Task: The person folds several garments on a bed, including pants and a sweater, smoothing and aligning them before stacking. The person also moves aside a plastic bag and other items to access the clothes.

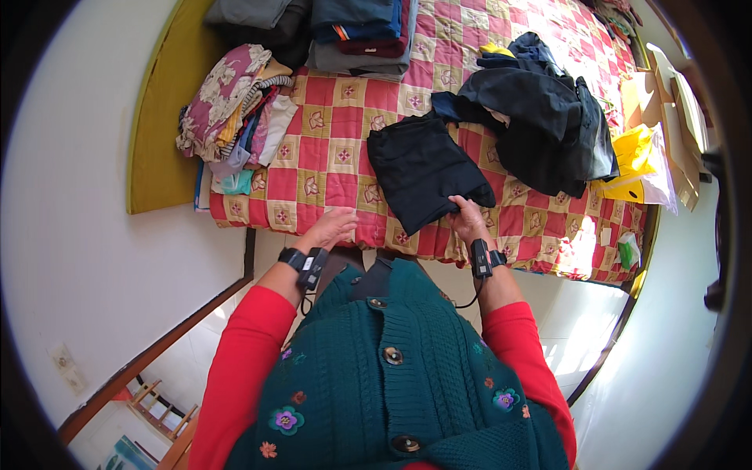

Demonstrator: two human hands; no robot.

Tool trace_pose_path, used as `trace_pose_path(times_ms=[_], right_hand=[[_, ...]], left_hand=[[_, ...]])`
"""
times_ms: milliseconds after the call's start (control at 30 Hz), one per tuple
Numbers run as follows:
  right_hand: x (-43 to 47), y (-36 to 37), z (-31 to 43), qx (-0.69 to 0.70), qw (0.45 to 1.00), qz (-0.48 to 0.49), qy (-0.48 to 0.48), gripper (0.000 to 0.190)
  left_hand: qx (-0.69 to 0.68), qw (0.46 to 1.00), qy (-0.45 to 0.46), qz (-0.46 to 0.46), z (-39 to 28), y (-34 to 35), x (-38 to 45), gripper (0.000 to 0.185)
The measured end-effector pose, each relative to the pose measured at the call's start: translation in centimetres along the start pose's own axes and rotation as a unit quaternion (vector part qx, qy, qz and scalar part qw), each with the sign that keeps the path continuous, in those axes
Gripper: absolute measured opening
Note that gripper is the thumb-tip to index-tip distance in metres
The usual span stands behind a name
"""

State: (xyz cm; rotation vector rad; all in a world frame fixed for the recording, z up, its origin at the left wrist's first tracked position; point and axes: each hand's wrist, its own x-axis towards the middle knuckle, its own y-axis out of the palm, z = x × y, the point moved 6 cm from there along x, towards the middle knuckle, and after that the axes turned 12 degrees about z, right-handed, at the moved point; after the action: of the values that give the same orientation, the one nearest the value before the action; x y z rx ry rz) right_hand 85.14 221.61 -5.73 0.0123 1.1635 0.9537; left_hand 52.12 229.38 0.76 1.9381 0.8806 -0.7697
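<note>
A black folded garment [420, 170] lies near the front edge of the bed, turned at a slant. My right hand [467, 217] grips its lower right edge, thumb on top and the other fingers partly hidden. Over the bed's front edge, left of the garment and apart from it, hovers my left hand [335, 226] with nothing in it. Just beyond the garment on the right rises a loose heap of dark clothes [540, 117], mostly black and navy, with a bit of yellow cloth at its far end.
A checked red and beige quilt [343, 132] covers the bed. Folded colourful clothes [235, 117] are stacked at the left, by the wooden headboard [155, 147]. Behind stand folded dark trousers [361, 35]. At the right are a yellow plastic bag [634, 164], cardboard [675, 129] and a green-white packet [628, 251].
</note>
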Motion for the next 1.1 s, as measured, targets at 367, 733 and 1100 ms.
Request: trace_pose_path(times_ms=[367,733,1100], right_hand=[[-5.0,9.6,0.8,0.031,0.992,0.118,-0.018,0.019],[-5.4,30.8,7.5,-0.006,0.962,0.239,-0.135,0.015],[-0.7,57.0,2.0,-0.163,0.893,0.35,-0.233,0.035]], left_hand=[[-0.312,0.938,0.133,0.074,0.0,8.0,8.1,0.039],[-0.212,0.915,0.338,0.064,-23.2,0.2,-4.9,0.046],[0.173,0.83,0.528,-0.046,-42.7,-19.5,-22.3,0.059]])
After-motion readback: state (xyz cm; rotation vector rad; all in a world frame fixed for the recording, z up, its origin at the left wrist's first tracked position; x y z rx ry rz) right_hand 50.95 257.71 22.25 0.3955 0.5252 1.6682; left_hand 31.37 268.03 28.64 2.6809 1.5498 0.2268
